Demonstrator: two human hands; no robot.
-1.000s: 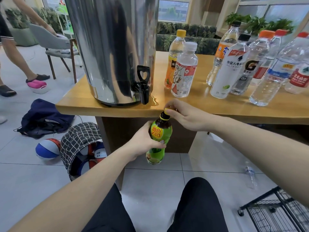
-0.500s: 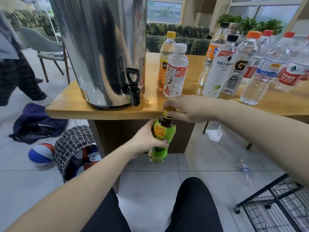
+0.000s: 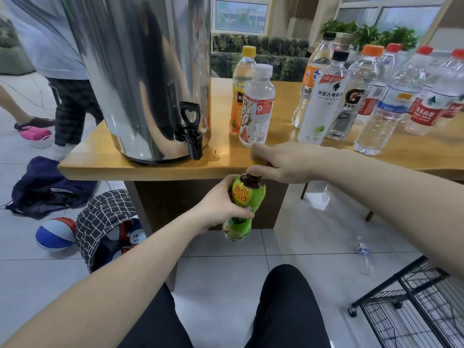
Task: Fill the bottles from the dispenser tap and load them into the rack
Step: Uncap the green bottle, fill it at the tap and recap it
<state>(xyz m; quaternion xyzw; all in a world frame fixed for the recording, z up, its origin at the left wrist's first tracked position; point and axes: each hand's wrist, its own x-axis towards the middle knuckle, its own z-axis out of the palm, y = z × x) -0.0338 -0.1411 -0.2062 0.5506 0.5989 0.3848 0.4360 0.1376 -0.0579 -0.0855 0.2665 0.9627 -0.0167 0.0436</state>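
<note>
Left hand (image 3: 216, 204) wraps green bottle (image 3: 247, 197) mid-body, upright, below bench (image 3: 150, 169) edge. Right hand (image 3: 283, 162) directly above, fingers pinching yellow cap (image 3: 258, 162).

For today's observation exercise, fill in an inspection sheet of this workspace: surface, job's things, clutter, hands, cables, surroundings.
Surface: wooden table, small puddle beside the tap.
Job's things: steel dispenser with black tap; green bottle held below the table edge; capped bottles standing on the table; wire rack on the floor, lower right.
Clutter: dark bag, balls, one bottle lying on the floor.
Hands: left hand grips the green bottle's body; right hand pinches its yellow cap.
Cables: nothing seen.
Surroundings: another person's legs, windows, plants.
</note>
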